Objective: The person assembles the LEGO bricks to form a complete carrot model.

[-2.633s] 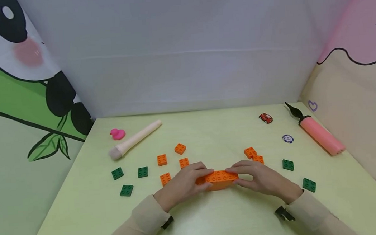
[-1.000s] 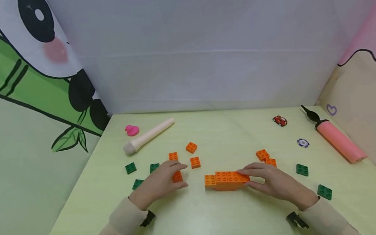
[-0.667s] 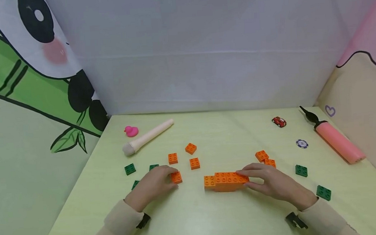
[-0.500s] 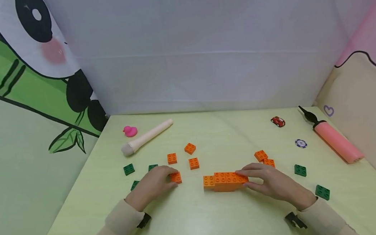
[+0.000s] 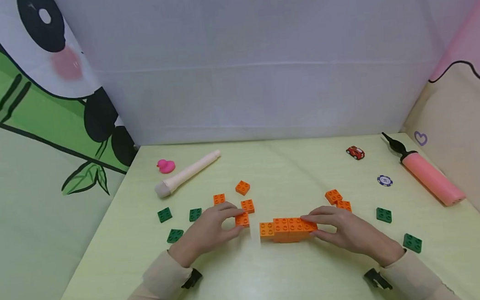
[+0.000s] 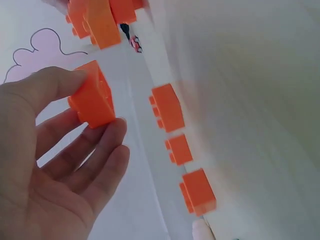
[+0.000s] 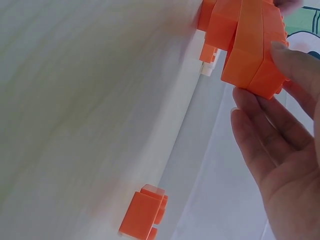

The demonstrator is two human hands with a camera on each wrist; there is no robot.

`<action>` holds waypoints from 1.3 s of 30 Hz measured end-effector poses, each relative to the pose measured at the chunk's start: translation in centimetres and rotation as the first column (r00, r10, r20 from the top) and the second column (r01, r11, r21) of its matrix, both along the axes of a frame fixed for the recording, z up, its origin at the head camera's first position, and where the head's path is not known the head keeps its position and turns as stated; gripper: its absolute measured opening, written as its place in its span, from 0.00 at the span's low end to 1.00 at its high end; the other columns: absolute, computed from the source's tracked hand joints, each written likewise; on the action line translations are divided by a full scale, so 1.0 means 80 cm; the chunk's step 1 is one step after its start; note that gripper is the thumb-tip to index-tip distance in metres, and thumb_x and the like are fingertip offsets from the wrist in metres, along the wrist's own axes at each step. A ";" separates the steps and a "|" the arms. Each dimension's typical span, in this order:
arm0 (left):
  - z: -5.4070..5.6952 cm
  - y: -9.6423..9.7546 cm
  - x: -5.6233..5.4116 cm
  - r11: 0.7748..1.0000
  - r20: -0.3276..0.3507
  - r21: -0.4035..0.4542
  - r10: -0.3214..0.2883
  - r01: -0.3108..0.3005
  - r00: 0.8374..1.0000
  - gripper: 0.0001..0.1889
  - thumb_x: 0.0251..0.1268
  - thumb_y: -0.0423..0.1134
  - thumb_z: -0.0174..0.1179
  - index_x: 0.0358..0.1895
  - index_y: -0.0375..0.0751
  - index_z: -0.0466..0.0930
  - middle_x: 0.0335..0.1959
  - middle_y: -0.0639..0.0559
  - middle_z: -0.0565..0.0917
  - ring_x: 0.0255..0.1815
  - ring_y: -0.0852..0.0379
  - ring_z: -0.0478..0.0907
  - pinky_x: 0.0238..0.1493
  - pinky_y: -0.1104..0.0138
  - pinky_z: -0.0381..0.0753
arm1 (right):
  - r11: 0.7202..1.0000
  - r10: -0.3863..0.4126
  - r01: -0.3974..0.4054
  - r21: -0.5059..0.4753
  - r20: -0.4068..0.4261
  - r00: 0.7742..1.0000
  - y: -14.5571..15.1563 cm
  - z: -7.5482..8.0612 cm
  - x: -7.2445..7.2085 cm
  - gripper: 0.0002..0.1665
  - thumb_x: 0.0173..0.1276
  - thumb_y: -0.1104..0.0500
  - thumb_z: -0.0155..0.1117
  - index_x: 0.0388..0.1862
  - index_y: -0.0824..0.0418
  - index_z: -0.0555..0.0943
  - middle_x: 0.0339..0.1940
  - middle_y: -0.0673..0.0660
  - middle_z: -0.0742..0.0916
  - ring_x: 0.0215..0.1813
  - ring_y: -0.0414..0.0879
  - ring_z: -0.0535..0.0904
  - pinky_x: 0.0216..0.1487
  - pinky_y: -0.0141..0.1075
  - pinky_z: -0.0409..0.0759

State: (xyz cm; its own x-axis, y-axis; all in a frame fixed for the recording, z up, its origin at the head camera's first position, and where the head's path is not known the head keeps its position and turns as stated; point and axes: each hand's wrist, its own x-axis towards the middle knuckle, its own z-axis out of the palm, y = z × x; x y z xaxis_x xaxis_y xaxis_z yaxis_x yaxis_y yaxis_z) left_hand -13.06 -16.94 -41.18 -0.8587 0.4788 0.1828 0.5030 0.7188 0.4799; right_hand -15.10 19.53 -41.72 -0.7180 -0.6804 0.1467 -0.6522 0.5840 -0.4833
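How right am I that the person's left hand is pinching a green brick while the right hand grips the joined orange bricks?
Only the first brick's colour is wrong: the left hand pinches an orange brick, as the left wrist view shows. The right hand does grip the joined orange bricks.

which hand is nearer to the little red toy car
Right. The right hand, gripping joined orange bricks, is in front of the red car, slightly left; the left hand, pinching one orange brick, is much farther left.
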 end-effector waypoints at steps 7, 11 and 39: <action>0.004 0.031 -0.002 0.989 -0.050 0.058 -0.136 0.139 0.989 0.18 0.66 0.42 0.67 0.58 0.45 0.83 0.51 0.56 0.83 0.51 0.60 0.78 0.54 0.66 0.80 | 1.000 0.013 -0.013 -0.011 -0.019 1.000 -0.001 0.001 0.000 0.25 0.66 0.56 0.72 0.62 0.46 0.82 0.55 0.45 0.85 0.54 0.44 0.82 0.52 0.40 0.84; 0.002 0.042 -0.003 0.982 -0.061 0.058 -0.175 0.179 0.983 0.18 0.65 0.40 0.66 0.58 0.45 0.83 0.50 0.55 0.82 0.50 0.59 0.78 0.53 0.68 0.80 | 1.000 0.017 -0.018 -0.009 -0.033 0.999 -0.001 0.002 0.000 0.25 0.65 0.56 0.72 0.62 0.47 0.82 0.54 0.45 0.85 0.54 0.44 0.82 0.52 0.41 0.84; -0.003 0.057 -0.011 0.976 0.379 0.204 -0.150 0.076 0.913 0.14 0.67 0.46 0.66 0.54 0.54 0.79 0.54 0.57 0.83 0.47 0.67 0.82 0.51 0.70 0.81 | 0.999 0.028 -0.032 -0.043 -0.072 0.997 0.000 0.004 0.000 0.26 0.63 0.57 0.74 0.61 0.48 0.83 0.53 0.46 0.86 0.53 0.43 0.82 0.52 0.41 0.84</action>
State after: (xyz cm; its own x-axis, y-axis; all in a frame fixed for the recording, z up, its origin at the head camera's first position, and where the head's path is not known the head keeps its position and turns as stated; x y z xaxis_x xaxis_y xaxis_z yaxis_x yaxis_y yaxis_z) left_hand -13.92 -12.41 -41.43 -0.8208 0.5678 -0.0627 0.3220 0.5505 0.7703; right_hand -15.14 19.52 -41.40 -0.6840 -0.6932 0.2275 -0.7029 0.5427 -0.4598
